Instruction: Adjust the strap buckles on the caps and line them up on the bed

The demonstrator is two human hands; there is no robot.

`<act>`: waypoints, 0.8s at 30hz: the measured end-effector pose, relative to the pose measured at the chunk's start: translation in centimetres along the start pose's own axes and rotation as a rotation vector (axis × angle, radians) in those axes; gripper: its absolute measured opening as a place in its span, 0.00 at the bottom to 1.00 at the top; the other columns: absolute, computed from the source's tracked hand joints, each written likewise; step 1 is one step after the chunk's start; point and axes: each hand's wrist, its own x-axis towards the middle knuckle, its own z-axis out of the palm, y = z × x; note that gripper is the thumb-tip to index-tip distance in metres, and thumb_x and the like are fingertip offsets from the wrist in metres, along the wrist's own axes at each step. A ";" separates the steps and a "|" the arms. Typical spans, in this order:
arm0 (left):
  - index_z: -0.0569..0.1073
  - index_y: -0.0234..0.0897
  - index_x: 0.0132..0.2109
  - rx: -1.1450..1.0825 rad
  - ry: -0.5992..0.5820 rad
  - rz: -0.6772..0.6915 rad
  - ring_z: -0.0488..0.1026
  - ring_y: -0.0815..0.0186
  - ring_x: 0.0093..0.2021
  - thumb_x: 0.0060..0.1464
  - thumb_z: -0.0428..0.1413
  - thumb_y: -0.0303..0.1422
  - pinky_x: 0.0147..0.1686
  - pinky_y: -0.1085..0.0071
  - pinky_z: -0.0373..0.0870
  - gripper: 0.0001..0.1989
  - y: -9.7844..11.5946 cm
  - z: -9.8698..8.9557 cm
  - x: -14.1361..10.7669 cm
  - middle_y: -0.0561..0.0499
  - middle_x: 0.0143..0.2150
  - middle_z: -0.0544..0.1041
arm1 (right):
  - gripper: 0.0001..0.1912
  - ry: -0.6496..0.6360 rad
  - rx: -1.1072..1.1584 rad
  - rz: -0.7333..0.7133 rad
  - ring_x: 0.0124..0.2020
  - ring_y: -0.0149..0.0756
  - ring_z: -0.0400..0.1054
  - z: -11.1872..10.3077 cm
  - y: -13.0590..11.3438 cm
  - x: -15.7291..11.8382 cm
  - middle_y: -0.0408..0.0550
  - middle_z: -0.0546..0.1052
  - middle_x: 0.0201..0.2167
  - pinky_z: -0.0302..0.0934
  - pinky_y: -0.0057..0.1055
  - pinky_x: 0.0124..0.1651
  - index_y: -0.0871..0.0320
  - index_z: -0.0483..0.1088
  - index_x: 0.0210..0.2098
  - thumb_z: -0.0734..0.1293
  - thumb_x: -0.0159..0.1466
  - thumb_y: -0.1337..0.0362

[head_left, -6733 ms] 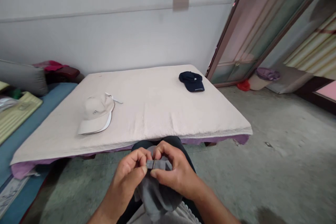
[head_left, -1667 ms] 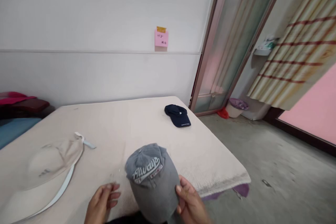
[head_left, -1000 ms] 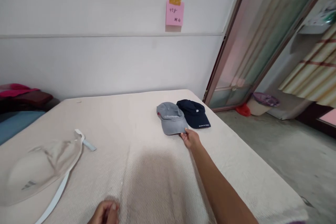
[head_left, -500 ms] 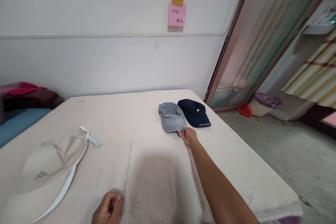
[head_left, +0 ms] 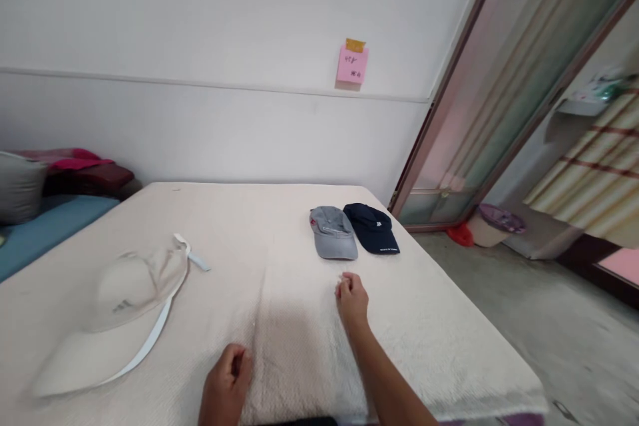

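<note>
Two caps lie side by side toward the far right of the covered surface: a grey cap [head_left: 333, 233] and a dark navy cap [head_left: 373, 227] with a small white emblem. Just in front of the grey cap's brim, apart from it, is my right hand [head_left: 353, 296], its fingers curled and nothing visible in them. My left hand [head_left: 227, 383] rests in a loose fist near the front edge, holding nothing that I can see. A large cream cap [head_left: 127, 286] with a white strap sits at the left, its brim toward the front left.
The caps lie on a cream textured cover [head_left: 219, 213] against a white wall. A pink note [head_left: 352, 65] is taped up there. At the left are a grey cushion [head_left: 20, 186] and dark red and blue furnishings. A bin [head_left: 492, 225] stands on the floor at the right.
My right hand has let go of the grey cap's brim and drawn back toward me. The grey cap stays beside the navy one. The view has shifted; my left hand remains in a fist.
</note>
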 end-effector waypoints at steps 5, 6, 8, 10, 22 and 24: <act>0.68 0.39 0.27 -0.154 0.012 -0.019 0.66 0.67 0.23 0.54 0.53 0.40 0.26 0.73 0.62 0.12 0.8 -0.1 -0.3 0.56 0.20 0.66 | 0.08 -0.023 -0.268 -0.153 0.32 0.38 0.67 0.2 0.9 -5.7 0.43 0.74 0.27 0.61 0.30 0.36 0.55 0.70 0.32 0.67 0.52 0.61; 0.68 0.39 0.27 -0.198 0.009 -0.041 0.66 0.67 0.22 0.54 0.53 0.40 0.26 0.73 0.63 0.12 0.9 -0.2 -0.4 0.56 0.20 0.67 | 0.08 -0.037 -0.343 -0.187 0.34 0.40 0.67 0.2 1.1 -6.2 0.45 0.75 0.29 0.60 0.32 0.39 0.55 0.71 0.32 0.67 0.52 0.60; 0.68 0.38 0.27 -0.254 0.017 -0.089 0.68 0.68 0.21 0.54 0.52 0.41 0.23 0.73 0.64 0.12 0.9 -0.4 -0.5 0.55 0.21 0.69 | 0.11 -0.063 -0.592 -0.281 0.35 0.44 0.68 0.1 1.4 -6.5 0.48 0.76 0.31 0.60 0.36 0.41 0.56 0.70 0.33 0.63 0.55 0.57; 0.68 0.38 0.28 -0.265 0.055 -0.129 0.68 0.67 0.20 0.54 0.51 0.42 0.19 0.74 0.64 0.13 0.6 -1.2 -0.5 0.53 0.22 0.71 | 0.13 -0.088 -0.779 -0.329 0.36 0.46 0.69 0.2 1.7 -6.3 0.51 0.77 0.33 0.59 0.38 0.42 0.56 0.69 0.35 0.59 0.57 0.56; 0.70 0.37 0.44 0.264 0.524 -0.011 0.67 0.52 0.52 0.48 0.56 0.43 0.53 0.56 0.65 0.19 -4.3 -19.6 1.4 0.41 0.49 0.69 | 0.14 -0.108 -1.044 -0.364 0.38 0.46 0.71 0.5 2.0 -6.0 0.52 0.77 0.36 0.61 0.36 0.42 0.56 0.67 0.39 0.56 0.60 0.57; 0.69 0.35 0.50 0.559 0.492 0.097 0.61 0.49 0.59 0.49 0.55 0.43 0.58 0.53 0.59 0.23 -5.2 -21.3 1.6 0.37 0.56 0.64 | 0.14 -0.110 -1.046 -0.361 0.39 0.46 0.71 0.5 2.1 -6.0 0.52 0.77 0.37 0.61 0.36 0.42 0.56 0.67 0.39 0.56 0.60 0.57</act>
